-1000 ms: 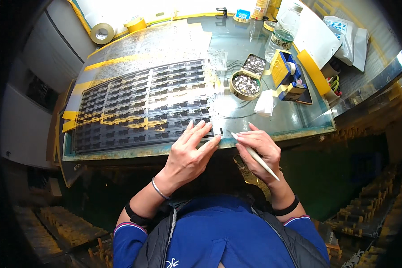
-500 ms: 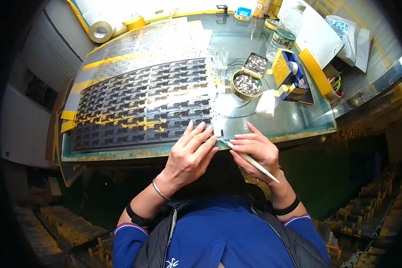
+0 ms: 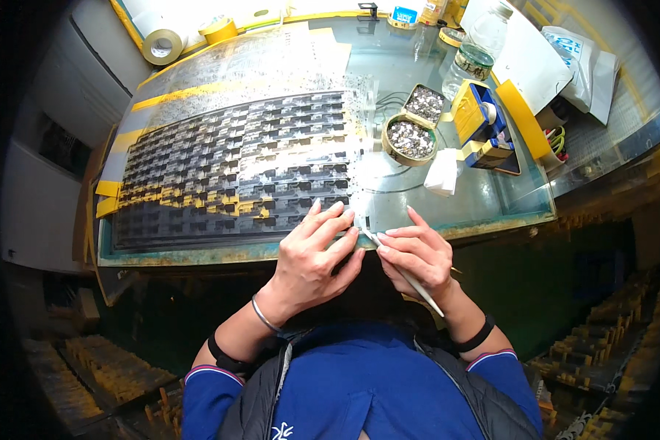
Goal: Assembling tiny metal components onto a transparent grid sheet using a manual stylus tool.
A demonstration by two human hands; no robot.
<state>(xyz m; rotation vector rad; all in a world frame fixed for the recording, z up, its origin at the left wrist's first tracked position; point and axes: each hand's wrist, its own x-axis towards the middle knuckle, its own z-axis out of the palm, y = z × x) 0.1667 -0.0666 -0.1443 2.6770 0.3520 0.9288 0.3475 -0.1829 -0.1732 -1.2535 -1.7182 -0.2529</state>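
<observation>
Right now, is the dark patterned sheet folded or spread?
Spread: the dark patterned sheet lies flat on the glass tabletop, no fold showing, left hand at its near-right corner.

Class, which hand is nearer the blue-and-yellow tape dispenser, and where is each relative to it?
Right. The right hand is on the near side of the tape dispenser, slightly left of it; the left hand is farther, well left, by the dark patterned sheet.

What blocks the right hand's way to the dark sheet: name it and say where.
Only the left hand: its fingers lie over the near right corner of the sheet, just left of the tip of the tool in the right hand. Nothing else visible intervenes; the tin sits farther back.
</observation>
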